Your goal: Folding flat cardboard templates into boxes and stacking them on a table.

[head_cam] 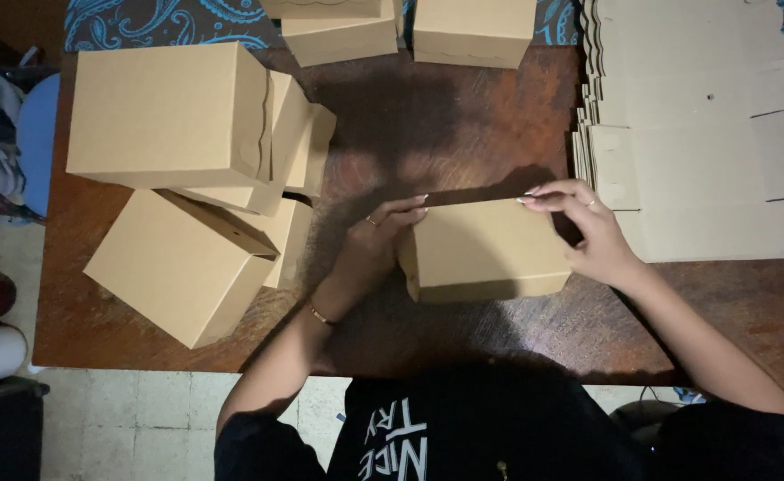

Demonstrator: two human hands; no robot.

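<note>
Head view shows my left hand [376,239] and right hand [588,230] with fingers pinched on the far top corners of the brown cardboard box [485,251] mid-counter [463,134], which seems light, thin-walled, easily creased, best held by its edges.

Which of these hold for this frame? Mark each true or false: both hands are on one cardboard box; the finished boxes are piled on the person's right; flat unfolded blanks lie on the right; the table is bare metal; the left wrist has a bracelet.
1. Both hands are on one box: true. The left hand and right hand grip the far edge of the brown cardboard box.
2. Finished boxes on the right: false. The pile of folded boxes is on the person's left.
3. Flat blanks on the right: true; the stack of flat blanks lies there.
4. Bare metal table: false. The table is dark wood.
5. Bracelet on the left wrist: true.
</note>
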